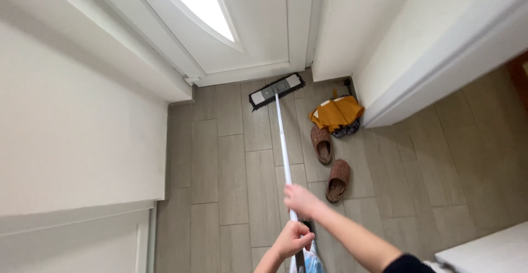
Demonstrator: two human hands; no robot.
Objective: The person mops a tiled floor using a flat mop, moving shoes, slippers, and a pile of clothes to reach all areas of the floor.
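Head view: both hands wrapped round the white mop handle [282, 141], right hand [300, 200] higher up, left hand [293, 239] just below, fingers of each clenched on the pole. Mop head [276, 91] flat on the grey tiled floor [220, 168], pushed out close to the foot of the white door [258, 42]. Just right of the mop handle, two brown slippers [330, 163] lying apart; beyond them, near the door corner, an orange bag [336, 112]. Strip by the door apparently under way; no wet sheen or dirt readable on the tiles, so ground already covered cannot be told. Patch under slippers and bag seemingly left to do.
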